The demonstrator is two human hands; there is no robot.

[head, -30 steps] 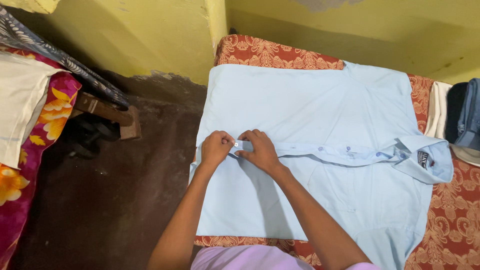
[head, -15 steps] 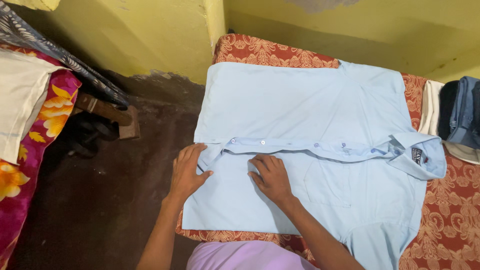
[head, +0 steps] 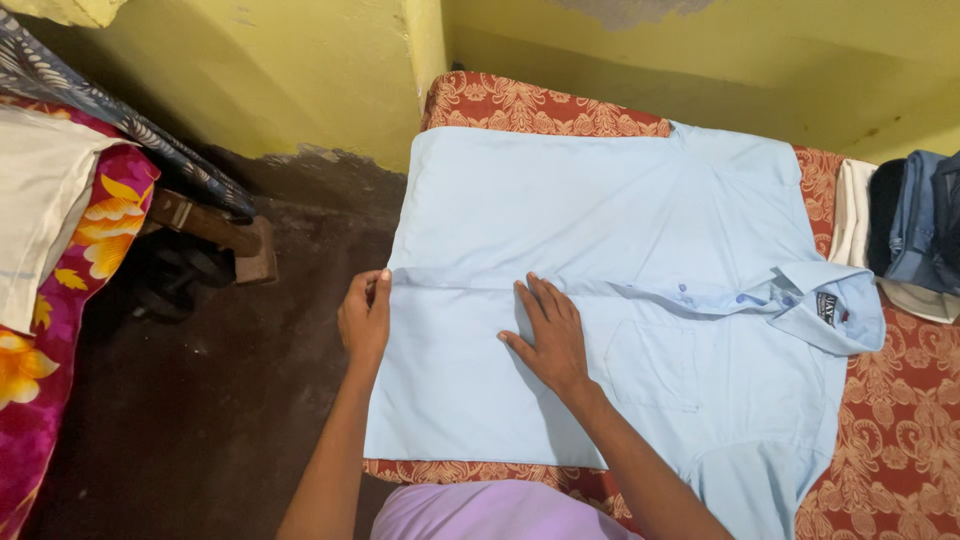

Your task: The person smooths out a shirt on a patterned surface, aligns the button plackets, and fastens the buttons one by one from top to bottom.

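1. Work item: a pale blue, short-sleeved cotton shirt (head: 600, 250) lies face up and spread flat on a bed covered with a red and cream floral bedspread (head: 900, 420). The collar (head: 830, 310) points toward the right of the view; the hem hangs slightly over the bed's left edge.
2. Left hand (head: 365, 318): positioned at the hem edge, at the lower end of the button placket (head: 640, 292). Fingers are curled, narrow, and appear to pinch the fabric edge; the contact itself is partly hidden, so a firm grip cannot be confirmed.
3. Right hand (head: 548, 335): laid flat, fingers spread wide, palm down on the front panel just below the placket, beside the chest pocket (head: 650, 365). It holds nothing; it presses the cloth.
4. Step in hand, as judged: smoothing and aligning the closed front. The placket near the hem looks flat, while the section toward the collar shows visible buttons and slight ripples.
5. Next move, as judged: calls for the pressing palm to travel toward the collar while the hem end is held taut, keeping the placket straight.
6. Surroundings: stacked folded garments in dark blue and cream (head: 910, 240) lie on the bed beyond the collar. A dark earthen floor (head: 230, 400) lies left of the bed, and a pink floral cloth (head: 60, 290) hangs at the far left, against a yellow wall (head: 300, 70).
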